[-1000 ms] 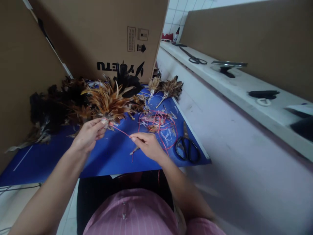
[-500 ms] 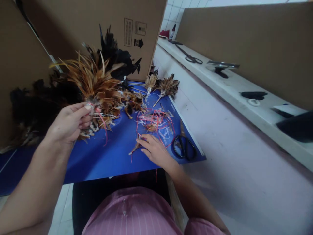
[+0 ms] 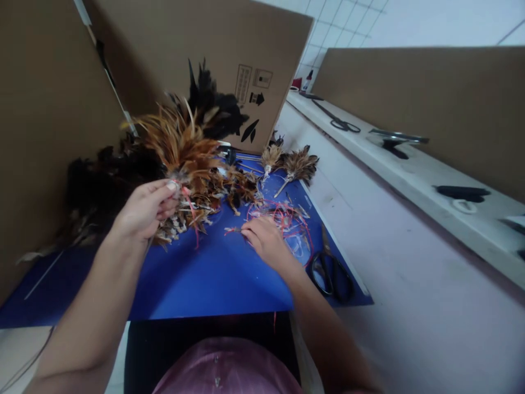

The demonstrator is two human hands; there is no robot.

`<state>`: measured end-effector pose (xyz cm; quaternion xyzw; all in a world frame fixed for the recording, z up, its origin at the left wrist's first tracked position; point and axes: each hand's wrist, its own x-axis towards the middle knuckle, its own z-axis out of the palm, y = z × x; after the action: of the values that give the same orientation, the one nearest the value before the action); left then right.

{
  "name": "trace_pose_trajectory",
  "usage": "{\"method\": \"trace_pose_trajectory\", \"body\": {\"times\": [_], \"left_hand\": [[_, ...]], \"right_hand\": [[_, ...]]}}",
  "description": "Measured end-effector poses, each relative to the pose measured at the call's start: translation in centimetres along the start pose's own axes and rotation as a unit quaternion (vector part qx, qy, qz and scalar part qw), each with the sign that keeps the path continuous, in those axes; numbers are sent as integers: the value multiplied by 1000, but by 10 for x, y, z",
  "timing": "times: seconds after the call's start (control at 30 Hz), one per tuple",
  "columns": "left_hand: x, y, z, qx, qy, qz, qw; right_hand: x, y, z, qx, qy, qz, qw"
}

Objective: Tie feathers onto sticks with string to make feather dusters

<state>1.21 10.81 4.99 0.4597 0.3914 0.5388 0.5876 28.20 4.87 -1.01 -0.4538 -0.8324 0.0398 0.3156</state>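
Observation:
My left hand (image 3: 150, 210) pinches the bound base of a fanned brown feather bunch (image 3: 180, 145), whose feathers point up. A pink string (image 3: 193, 216) dangles from that base. Over the blue table (image 3: 205, 284), my right hand (image 3: 262, 238) has its fingers together around a small feather piece (image 3: 233, 231) with a frayed, pinkish end. Just behind that hand lies a loose tangle of pink string (image 3: 297, 219) with feather scraps. Black-handled scissors (image 3: 331, 271) rest to its right. Loose brown feathers (image 3: 241, 186) lie beyond my hands.
Dark feathers (image 3: 106, 180) are piled at the left. Two small feather bundles (image 3: 301, 163) lie at the back right. Cardboard (image 3: 213, 33) stands behind the table. A white ledge (image 3: 394, 158) at the right holds another pair of scissors (image 3: 344, 126).
The camera view has shifted, so everything appears farther right and lower. My right hand has closed on the small feather piece and turned it. My left hand still holds the bunch.

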Motion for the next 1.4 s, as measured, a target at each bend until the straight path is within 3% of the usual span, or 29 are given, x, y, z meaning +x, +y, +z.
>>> {"method": "trace_pose_trajectory", "body": {"times": [0.17, 0.37, 0.57, 0.7, 0.8, 0.9, 1.0, 1.07, 1.17, 1.4], "left_hand": [[1, -25, -8, -29, -6, -74, 997], [3, -38, -18, -50, -80, -119, 988], [5, -45, -15, -38, -123, -133, 983], [7, -48, -17, -14, -110, -144, 983], [7, -50, -15, 17, -88, -147, 985], [8, -53, -10, 36, -73, -155, 985], [8, -57, -4, 51, -66, -169, 982], [7, -62, -2, 58, -61, -168, 982], [6, -68, 1, 60, -71, -159, 983], [0, -75, 12, 84, -89, -141, 982]], "right_hand": [[25, 5, 25, 63, 34, -7, 997], [20, 16, 66, 9, 26, -33, 999], [17, 26, 64, 14, 45, -19, 999], [20, 23, 56, 121, 77, 39, 989], [23, 20, 54, 264, 120, 143, 946], [25, 20, 52, 418, 136, 243, 865], [25, 19, 47, 522, 119, 277, 798], [24, 19, 43, 552, 112, 275, 779], [24, 18, 40, 550, 121, 264, 783], [27, 5, 36, 446, 119, 203, 864]]}}
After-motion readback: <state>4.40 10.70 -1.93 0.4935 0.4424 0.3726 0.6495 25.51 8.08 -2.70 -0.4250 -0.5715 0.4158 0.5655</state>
